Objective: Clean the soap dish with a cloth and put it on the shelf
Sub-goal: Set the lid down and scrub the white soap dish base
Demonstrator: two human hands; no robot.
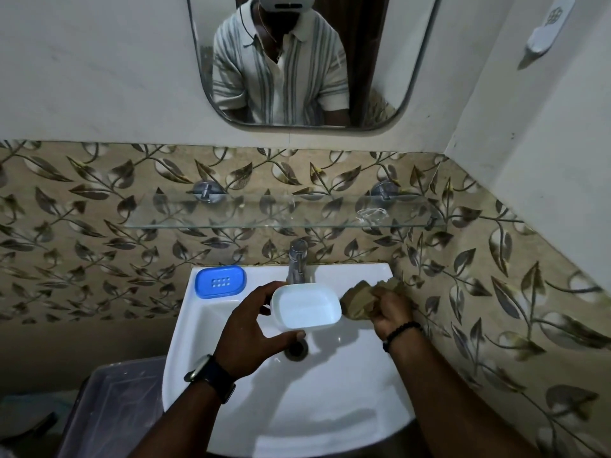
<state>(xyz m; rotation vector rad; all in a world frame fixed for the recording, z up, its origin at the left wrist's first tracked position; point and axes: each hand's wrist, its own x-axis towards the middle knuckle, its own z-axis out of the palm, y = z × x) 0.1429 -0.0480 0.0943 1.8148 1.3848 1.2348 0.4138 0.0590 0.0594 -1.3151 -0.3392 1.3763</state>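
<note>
My left hand (251,322) holds a white soap dish base (305,305) over the white sink (330,391), open side up, thumb on its near edge. Just to its right, my right hand (390,312) grips a crumpled brown cloth (358,300), which nearly touches the dish's right end. The blue slotted soap dish insert (220,281) lies on the sink's back left corner. A glass shelf (264,216) runs along the leaf-patterned tile wall above the tap.
A chrome tap (296,262) stands at the sink's back centre, right behind the dish. The drain (296,350) sits below my left thumb. A grey plastic bin (109,411) is at lower left. A mirror (297,61) hangs above the shelf. A wall is close on the right.
</note>
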